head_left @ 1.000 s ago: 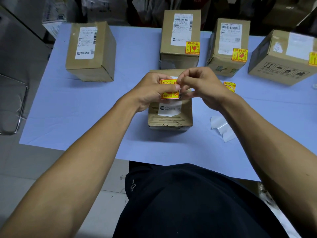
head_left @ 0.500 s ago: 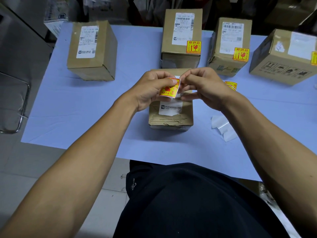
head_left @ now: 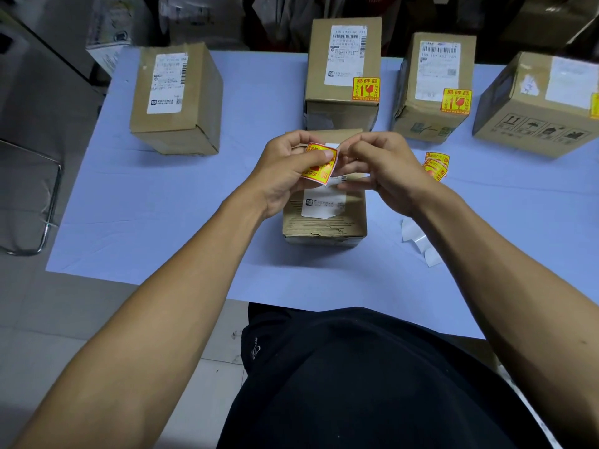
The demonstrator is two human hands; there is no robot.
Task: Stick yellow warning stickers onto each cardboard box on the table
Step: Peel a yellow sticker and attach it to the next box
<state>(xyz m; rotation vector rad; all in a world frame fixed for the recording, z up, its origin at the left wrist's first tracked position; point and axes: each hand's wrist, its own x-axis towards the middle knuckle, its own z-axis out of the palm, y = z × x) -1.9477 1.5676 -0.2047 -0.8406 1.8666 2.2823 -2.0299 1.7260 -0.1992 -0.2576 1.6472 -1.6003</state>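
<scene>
Covering the table is a pale blue sheet, and five cardboard boxes stand on it.

Status of labelling, as far as visible:
- Box at upper centre: yellow sticker applied at the lower right of its top face.
- Box right of it: sticker applied.
- Box at the right edge: a yellow patch shows at the frame border, probably a sticker; it is cut off.
- Box at upper left: only a white shipping label, no sticker visible.
- Near box, centre of frame: no sticker visible; the hands hide much of its top.

The left hand pinches a sticker between thumb and fingers, above the near box and not touching it. The right hand has its fingers curled at the sticker's right edge, apparently peeling the backing; whether it actually grips anything cannot be told.

Spare stickers lie on the table, right of the hands. White backing scraps lie at lower right.

Judgement: three of five boxes appear done. Remaining work is to apply the held sticker, most likely to the near box, then label the upper-left box.
</scene>
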